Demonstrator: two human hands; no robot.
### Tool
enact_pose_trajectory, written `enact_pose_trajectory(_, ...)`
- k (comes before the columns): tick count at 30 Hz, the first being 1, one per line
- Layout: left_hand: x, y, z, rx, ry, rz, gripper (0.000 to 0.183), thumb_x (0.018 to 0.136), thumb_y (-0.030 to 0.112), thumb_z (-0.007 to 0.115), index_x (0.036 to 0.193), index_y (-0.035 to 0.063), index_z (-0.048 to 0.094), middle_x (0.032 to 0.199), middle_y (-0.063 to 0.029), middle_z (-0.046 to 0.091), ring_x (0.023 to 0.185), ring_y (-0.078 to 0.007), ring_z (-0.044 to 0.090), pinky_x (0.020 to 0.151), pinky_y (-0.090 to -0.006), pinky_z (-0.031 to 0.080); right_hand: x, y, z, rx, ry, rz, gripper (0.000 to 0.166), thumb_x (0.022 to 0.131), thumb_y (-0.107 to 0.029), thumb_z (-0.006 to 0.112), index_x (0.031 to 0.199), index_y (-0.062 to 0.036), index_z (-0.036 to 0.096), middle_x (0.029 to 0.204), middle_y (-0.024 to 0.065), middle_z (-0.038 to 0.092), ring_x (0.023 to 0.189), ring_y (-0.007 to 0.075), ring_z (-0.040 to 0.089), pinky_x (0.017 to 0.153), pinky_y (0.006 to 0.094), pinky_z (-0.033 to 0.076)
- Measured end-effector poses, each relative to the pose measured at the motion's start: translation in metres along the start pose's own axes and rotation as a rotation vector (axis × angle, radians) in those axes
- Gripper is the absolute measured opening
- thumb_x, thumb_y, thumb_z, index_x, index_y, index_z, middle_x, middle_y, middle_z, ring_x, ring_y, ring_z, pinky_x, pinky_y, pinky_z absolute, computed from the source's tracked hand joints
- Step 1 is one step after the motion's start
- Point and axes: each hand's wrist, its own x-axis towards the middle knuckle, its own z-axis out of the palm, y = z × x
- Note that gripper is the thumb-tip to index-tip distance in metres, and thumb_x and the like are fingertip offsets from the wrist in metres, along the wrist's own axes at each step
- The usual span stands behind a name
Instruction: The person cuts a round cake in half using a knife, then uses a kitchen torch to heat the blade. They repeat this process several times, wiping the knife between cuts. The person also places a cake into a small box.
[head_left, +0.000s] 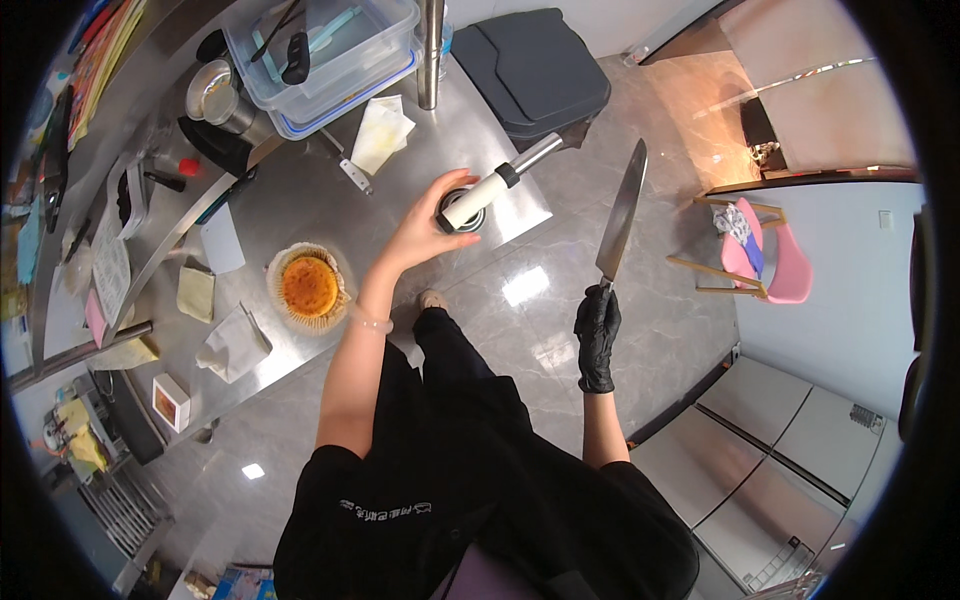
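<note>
My bare left hand (425, 225) is wrapped around a gas blowtorch (480, 199) seen from above, with a cream body and a metal nozzle angled to the upper right. The torch is over the right part of a stainless steel worktable (300, 202); whether its base touches the top cannot be told. In a black glove, my right hand (598, 334) grips a long knife (624, 214) by its handle, blade pointing away from me over the floor. A round browned cake (309, 288) sits in opened pleated paper on the table, left of my left wrist.
Clear plastic boxes (322, 75) holding utensils stand at the back, beside a metal post (429, 52). A white-handled tool (354, 174), folded paper towels (381, 133) and a crumpled cloth (235, 343) lie on the table. Beyond are a dark bin (532, 71) and a pink chair (787, 262).
</note>
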Motion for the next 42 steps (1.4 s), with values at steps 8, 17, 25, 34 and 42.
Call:
enact_pose_trajectory(8,0.017,-0.007,0.012,-0.286,-0.109,-0.127,0.061,0.072,0.007,0.067,0.128,0.0099,0.043,0.117,-0.0057,0.054,0.104,-0.0134,0.05,0.089,-0.0265,0.04,0.041,-0.027,-0.002,-0.083,-0.096,-0.015,0.03,0.095,-0.033,0.047,0.093,-0.0038,0.052,0.054,-0.0062,0.038,0.044,0.0022,0.034,0.039,0.0197,0.025)
enact_pose_trajectory(17,0.026,-0.023,0.031,-0.259,0.076,-0.087,0.047,0.067,0.006,0.075,0.105,0.0091,0.047,0.093,-0.0038,0.06,0.078,-0.0137,0.057,0.073,-0.0316,0.047,0.085,-0.055,0.013,-0.149,-0.207,-0.04,0.028,0.096,-0.03,0.044,0.094,-0.0029,0.051,0.055,-0.0054,0.037,0.045,0.003,0.032,0.04,0.0203,0.025)
enact_pose_trajectory(25,0.027,-0.036,0.029,0.179,0.15,0.148,0.043,0.066,0.006,0.074,0.097,0.0089,0.045,0.087,-0.005,0.061,0.077,-0.0166,0.057,0.073,-0.0303,0.043,0.094,-0.064,0.019,-0.154,-0.233,-0.015,0.026,0.096,-0.029,0.045,0.094,-0.0047,0.052,0.056,-0.0061,0.038,0.045,0.0025,0.033,0.039,0.0201,0.025)
enact_pose_trajectory(34,0.027,-0.036,0.027,-0.208,0.033,0.071,0.053,0.068,0.0,0.069,0.111,0.0102,0.04,0.105,-0.0046,0.054,0.08,-0.011,0.05,0.069,-0.0254,0.042,0.098,-0.061,0.021,-0.162,-0.231,0.007,0.027,0.096,-0.03,0.045,0.094,-0.0045,0.052,0.055,-0.0062,0.037,0.044,0.0025,0.031,0.039,0.0202,0.024)
enact_pose_trajectory(42,0.024,-0.037,0.026,-0.138,0.056,0.051,0.056,0.066,0.002,0.07,0.113,0.011,0.04,0.1,-0.0018,0.054,0.076,-0.0098,0.041,0.069,-0.0243,0.04,0.076,-0.06,0.014,-0.258,-0.199,0.058,0.031,0.095,-0.032,0.046,0.092,-0.0019,0.052,0.055,-0.0051,0.039,0.044,0.0033,0.033,0.039,0.0206,0.025)
